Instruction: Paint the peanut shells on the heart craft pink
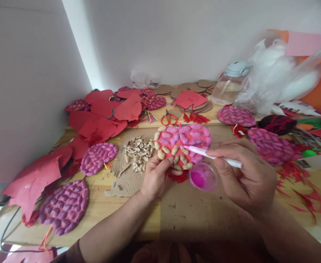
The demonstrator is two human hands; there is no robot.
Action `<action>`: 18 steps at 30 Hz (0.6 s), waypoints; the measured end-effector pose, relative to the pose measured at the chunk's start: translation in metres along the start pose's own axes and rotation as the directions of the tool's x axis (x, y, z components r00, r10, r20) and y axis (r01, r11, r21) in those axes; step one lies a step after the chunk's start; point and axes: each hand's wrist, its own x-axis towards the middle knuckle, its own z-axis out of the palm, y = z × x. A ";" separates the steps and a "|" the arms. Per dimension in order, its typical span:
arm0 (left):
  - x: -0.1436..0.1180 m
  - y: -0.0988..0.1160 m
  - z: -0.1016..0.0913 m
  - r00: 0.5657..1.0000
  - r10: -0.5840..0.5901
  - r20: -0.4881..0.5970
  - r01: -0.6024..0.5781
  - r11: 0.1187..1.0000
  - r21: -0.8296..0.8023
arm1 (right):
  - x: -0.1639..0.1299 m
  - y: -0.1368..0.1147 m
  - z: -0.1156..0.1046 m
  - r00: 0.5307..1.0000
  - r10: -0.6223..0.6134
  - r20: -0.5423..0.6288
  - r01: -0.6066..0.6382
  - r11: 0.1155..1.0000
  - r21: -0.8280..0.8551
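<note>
My left hand (157, 175) grips the lower left edge of a red disc covered with peanut shells (196, 134), thumb on top. Most shells at its top and right are coloured pink-purple; those at the left and bottom are bare tan. In my right hand (242, 171) is a slim white paintbrush (223, 158), pinched between thumb and fingers. Its pink tip touches or hovers just over a shell near the disc's middle; I cannot tell which. Below the disc's right edge is a small clear cup (203, 177) with magenta paint inside. A red tassel (177, 178) shows under the disc.
Loose peanut shells (139, 151) lie on cardboard (133, 182) to the left. Pink-shelled discs (64, 208) and red paper pieces (94, 120) spread along the left. Orange-handled scissors (169, 118), a clear jar (229, 86) and plastic bags (281, 73) stand behind. A dark yarn ball (278, 124) lies right.
</note>
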 end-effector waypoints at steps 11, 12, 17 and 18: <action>-0.001 0.000 0.000 1.000 -0.015 0.009 0.015 1.000 0.009 | 0.002 -0.001 -0.002 0.999 0.053 -0.007 -0.052 0.996 0.071; -0.001 0.000 0.000 1.000 -0.015 0.012 0.015 1.000 0.009 | 0.002 -0.001 -0.002 0.998 0.060 0.004 -0.060 0.996 0.067; -0.001 -0.002 0.000 1.000 -0.001 0.013 0.001 1.000 0.010 | 0.001 -0.001 -0.005 0.997 0.075 -0.012 -0.074 0.996 0.048; -0.001 -0.001 0.000 1.000 -0.001 0.010 0.000 1.000 0.013 | 0.000 -0.001 -0.005 0.997 0.078 -0.019 -0.077 0.995 0.062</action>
